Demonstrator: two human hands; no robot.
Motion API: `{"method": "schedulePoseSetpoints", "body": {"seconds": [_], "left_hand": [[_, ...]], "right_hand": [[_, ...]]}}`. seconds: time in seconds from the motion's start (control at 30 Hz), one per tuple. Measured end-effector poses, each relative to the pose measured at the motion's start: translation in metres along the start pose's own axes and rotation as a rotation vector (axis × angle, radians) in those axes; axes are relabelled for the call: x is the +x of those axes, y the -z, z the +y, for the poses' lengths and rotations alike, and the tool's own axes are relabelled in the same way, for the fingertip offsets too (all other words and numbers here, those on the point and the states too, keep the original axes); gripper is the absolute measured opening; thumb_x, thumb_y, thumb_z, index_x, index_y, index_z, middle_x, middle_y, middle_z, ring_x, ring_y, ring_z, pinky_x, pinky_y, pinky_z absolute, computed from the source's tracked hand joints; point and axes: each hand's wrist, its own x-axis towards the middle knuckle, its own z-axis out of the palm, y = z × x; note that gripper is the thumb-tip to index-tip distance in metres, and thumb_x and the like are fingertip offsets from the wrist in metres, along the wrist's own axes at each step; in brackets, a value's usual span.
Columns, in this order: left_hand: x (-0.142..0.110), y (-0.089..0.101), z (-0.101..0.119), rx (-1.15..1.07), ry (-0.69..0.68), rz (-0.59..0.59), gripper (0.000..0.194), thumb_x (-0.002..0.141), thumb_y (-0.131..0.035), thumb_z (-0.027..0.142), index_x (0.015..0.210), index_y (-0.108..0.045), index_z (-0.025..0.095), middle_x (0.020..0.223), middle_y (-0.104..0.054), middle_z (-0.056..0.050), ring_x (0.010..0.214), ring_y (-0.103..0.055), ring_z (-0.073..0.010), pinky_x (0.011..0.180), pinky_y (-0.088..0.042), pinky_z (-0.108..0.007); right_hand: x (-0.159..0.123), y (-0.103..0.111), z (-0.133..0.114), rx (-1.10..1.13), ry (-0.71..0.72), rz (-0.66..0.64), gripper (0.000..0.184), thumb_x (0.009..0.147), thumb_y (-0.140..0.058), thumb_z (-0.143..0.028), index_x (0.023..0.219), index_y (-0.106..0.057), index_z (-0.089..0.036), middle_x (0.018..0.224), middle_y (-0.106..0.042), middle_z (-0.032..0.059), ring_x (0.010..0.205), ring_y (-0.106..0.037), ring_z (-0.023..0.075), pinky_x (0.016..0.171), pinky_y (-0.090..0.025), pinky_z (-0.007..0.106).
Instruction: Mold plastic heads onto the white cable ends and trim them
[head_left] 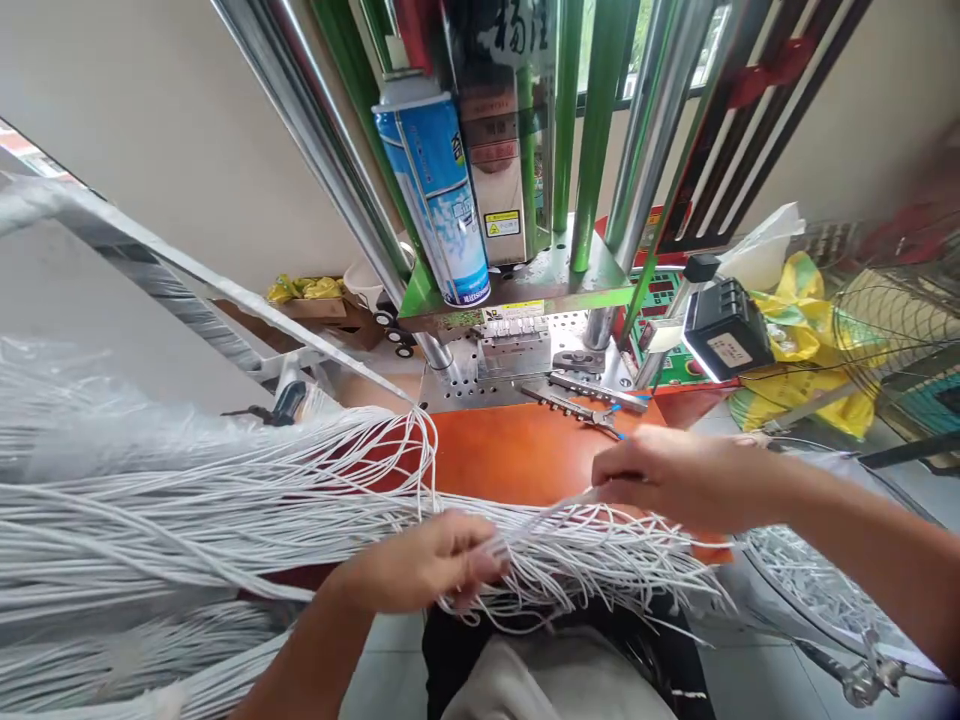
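Observation:
A thick bundle of white cables (600, 555) lies across the orange tabletop (517, 445) and over my lap, its loose ends spread to the right. My left hand (435, 565) rests low on the bundle with its fingers closed around one or more white cables, slightly blurred. Above the bundle's right part, my right hand (667, 475) pinches the end of a white strand. That strand runs between my two hands; I cannot tell exactly how many cables are in it.
Behind the tabletop stands a green-framed press (517, 295) with a metal mould (514, 350). A blue spray can (435, 190) is on its frame. Pliers (600, 418) lie before it. A black lamp (727, 330) stands right; white scraps (817, 590) fill a container at lower right.

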Motion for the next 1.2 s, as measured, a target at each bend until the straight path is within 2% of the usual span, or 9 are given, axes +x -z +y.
{"method": "schedulePoseSetpoints", "body": {"seconds": [0.1,0.33,0.5,0.6,0.7,0.83,0.97,1.1,1.2], "left_hand": [[0.031,-0.036,-0.014,-0.352,-0.014,-0.26,0.075,0.077,-0.087,0.066,0.131,-0.058,0.022,0.095,-0.071,-0.005,0.062,-0.063,-0.0122,0.055,-0.046,-0.022],[0.068,-0.047,-0.025,-0.589,-0.072,0.122,0.039,0.095,-0.074,0.05,0.098,-0.068,0.012,0.057,-0.044,0.009,0.042,-0.019,-0.0028,0.041,-0.014,-0.019],[0.067,-0.045,-0.026,-0.676,-0.08,0.249,0.039,0.092,-0.078,0.049,0.089,-0.063,0.013,0.063,-0.052,0.006,0.042,-0.029,-0.0017,0.04,-0.02,-0.016],[0.067,-0.043,-0.026,-0.684,-0.072,0.354,0.044,0.086,-0.082,0.052,0.084,-0.06,0.015,0.07,-0.062,0.0,0.047,-0.052,-0.0065,0.044,-0.039,-0.018],[0.061,-0.031,-0.016,-0.619,-0.123,0.472,0.044,0.089,-0.077,0.054,0.084,-0.063,0.013,0.079,-0.07,-0.007,0.062,-0.068,-0.0142,0.059,-0.055,-0.025],[0.069,-0.025,0.01,-0.56,-0.189,0.471,0.04,0.093,-0.073,0.051,0.082,-0.06,0.015,0.078,-0.069,-0.006,0.055,-0.061,-0.0119,0.05,-0.048,-0.023],[0.103,-0.042,0.019,-0.623,-0.24,0.292,0.046,0.084,-0.08,0.057,0.091,-0.059,0.017,0.088,-0.071,-0.007,0.064,-0.064,-0.0131,0.056,-0.05,-0.023],[0.117,-0.045,0.011,-0.659,-0.211,0.289,0.042,0.088,-0.08,0.051,0.101,-0.056,0.019,0.072,-0.063,0.003,0.044,-0.037,-0.004,0.043,-0.033,-0.017],[0.117,-0.039,0.007,-0.599,-0.229,0.247,0.041,0.088,-0.081,0.048,0.104,-0.063,0.015,0.065,-0.058,0.004,0.044,-0.036,-0.004,0.044,-0.035,-0.017]], "right_hand": [[0.002,-0.03,-0.001,0.028,0.075,-0.059,0.021,0.097,-0.057,-0.023,0.081,-0.07,-0.023,0.075,-0.069,0.001,0.066,-0.056,0.0144,0.06,-0.033,0.028],[0.001,-0.026,0.067,0.239,-0.074,0.058,0.034,0.1,-0.056,-0.043,0.075,-0.065,-0.022,0.068,-0.057,-0.0007,0.062,-0.047,0.0145,0.057,-0.034,0.027],[-0.012,-0.023,0.097,0.394,-0.048,0.223,0.04,0.095,-0.065,-0.054,0.072,-0.065,-0.021,0.067,-0.056,0.0004,0.063,-0.046,0.0159,0.058,-0.035,0.029],[-0.027,-0.021,0.097,0.341,-0.049,0.253,0.042,0.099,-0.059,-0.056,0.076,-0.067,-0.021,0.068,-0.058,0.0013,0.064,-0.046,0.0167,0.059,-0.035,0.03],[-0.042,-0.021,0.086,0.242,-0.053,0.128,0.035,0.102,-0.056,-0.048,0.082,-0.069,-0.022,0.077,-0.065,0.002,0.07,-0.054,0.0172,0.064,-0.04,0.029],[-0.031,-0.035,0.056,0.19,0.026,-0.082,0.018,0.099,-0.058,-0.024,0.086,-0.069,-0.023,0.093,-0.072,0.0006,0.085,-0.064,0.0166,0.075,-0.046,0.027],[0.013,-0.05,0.051,0.35,0.16,0.107,0.013,0.092,-0.061,-0.019,0.086,-0.073,-0.022,0.092,-0.074,0.0025,0.082,-0.067,0.0172,0.076,-0.051,0.029],[0.048,-0.052,0.083,0.458,0.106,0.318,0.025,0.092,-0.067,-0.044,0.09,-0.073,-0.02,0.084,-0.074,0.0045,0.079,-0.07,0.0211,0.074,-0.057,0.034],[0.061,-0.058,0.096,0.477,-0.003,0.56,0.048,0.099,-0.056,-0.058,0.126,-0.066,-0.02,0.124,-0.073,0.0138,0.111,-0.07,0.0276,0.093,-0.059,0.044]]}}
